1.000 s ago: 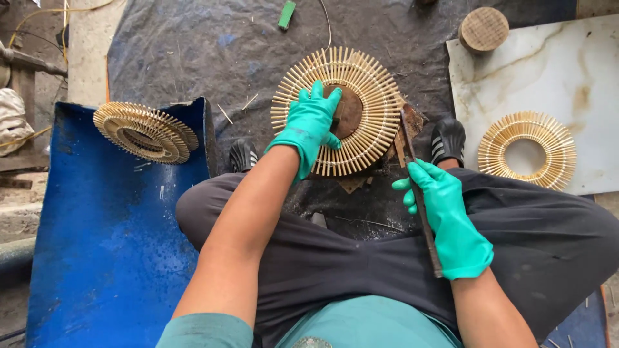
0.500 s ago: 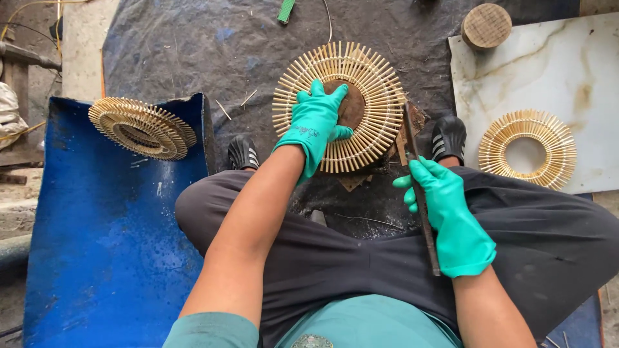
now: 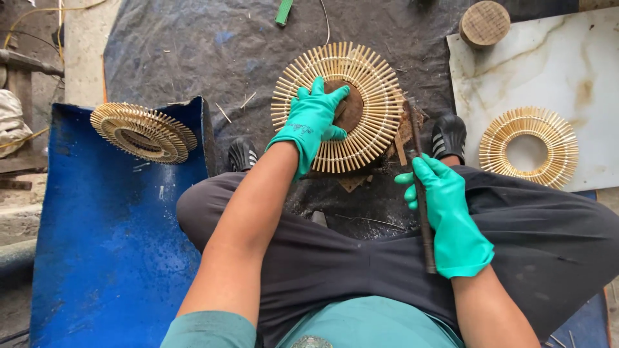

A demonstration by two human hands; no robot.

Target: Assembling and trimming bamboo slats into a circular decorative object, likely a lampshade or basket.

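Observation:
My left hand [image 3: 312, 120], in a green glove, presses flat on a round ring of bamboo sticks [image 3: 371, 84] that lies on a dark wooden block between my feet. The fingers spread over the ring's left half and its brown centre. My right hand [image 3: 448, 212], also in a green glove, grips a long dark metal blade [image 3: 414, 145]. The blade rests over my right thigh, and its tip reaches up beside the ring's right edge.
A finished bamboo ring [image 3: 529, 147] lies on a white marbled slab [image 3: 580, 71] at the right. A stack of rings [image 3: 143, 133] sits on a blue plastic sheet [image 3: 109, 245] at the left. A round wooden block [image 3: 484, 23] stands at the top. Black tarp [image 3: 193, 45] covers the ground.
My left hand has shifted a little on the ring, which has turned slightly under it. The right hand and the blade stay in place.

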